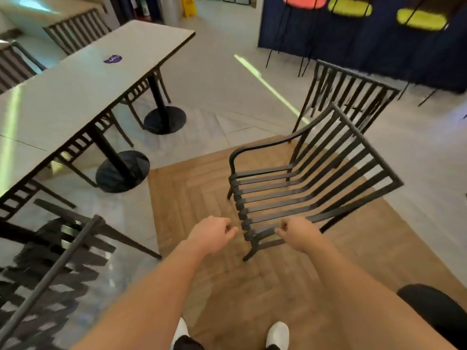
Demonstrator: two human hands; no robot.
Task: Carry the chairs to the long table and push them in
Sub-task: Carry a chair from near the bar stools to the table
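Observation:
A black slatted metal armchair [298, 188] stands on the wooden floor patch just ahead of me, its seat front turned left toward the long grey table [83, 89]. My left hand [212, 236] hovers left of the chair's front edge with fingers curled and nothing in it. Over the chair's near front corner is my right hand [297, 232], also curled, with no bar visibly inside its grip. A second black chair [351, 92] stands behind the first. A third chair [50, 269] sits at lower left beside the table.
Several chairs are tucked along the table's near side [136, 92] and far side [75, 31]. Two round black table bases [165, 120] rest on the tiled floor. Coloured stools [350, 7] line a dark blue wall at back right. My white shoes [278, 334] are on the wood.

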